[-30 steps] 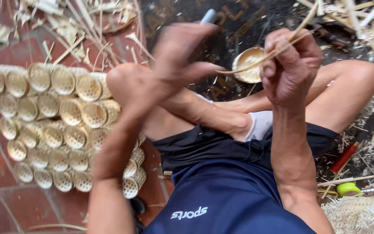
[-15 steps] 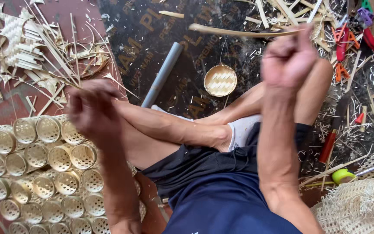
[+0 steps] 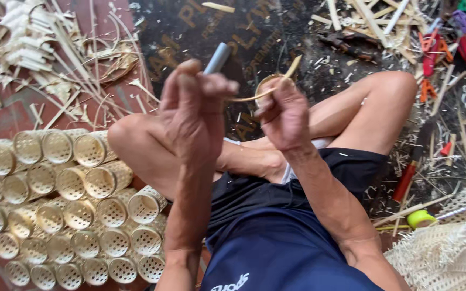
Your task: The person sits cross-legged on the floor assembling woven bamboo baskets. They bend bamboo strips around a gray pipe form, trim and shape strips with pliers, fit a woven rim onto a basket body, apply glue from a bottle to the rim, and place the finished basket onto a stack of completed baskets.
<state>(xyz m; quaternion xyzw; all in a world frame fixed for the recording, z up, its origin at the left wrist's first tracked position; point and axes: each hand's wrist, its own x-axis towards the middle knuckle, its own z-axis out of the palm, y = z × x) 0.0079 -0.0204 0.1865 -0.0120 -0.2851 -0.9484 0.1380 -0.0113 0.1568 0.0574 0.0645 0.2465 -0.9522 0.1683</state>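
Observation:
My left hand (image 3: 192, 116) and my right hand (image 3: 284, 113) are raised side by side over my crossed legs. Both pinch a thin bamboo strip (image 3: 268, 89) that bends in a shallow curve between them, with its free end sticking up past my right hand. Behind my right hand, a small round woven bamboo piece (image 3: 265, 82) lies on the dark mat, mostly hidden. A grey tube (image 3: 218, 58) lies on the mat just beyond my left hand.
Many small woven bamboo baskets (image 3: 66, 205) are stacked on the left. Bamboo shavings and strips (image 3: 55, 48) litter the floor at top left. Red and orange hand tools (image 3: 443, 43) lie at top right, a red-handled tool (image 3: 405, 180) and woven mesh (image 3: 449, 253) at lower right.
My left hand has risen from near my left knee to beside my right hand and taken hold of the strip. The strip, earlier held out straight, now curves between both hands.

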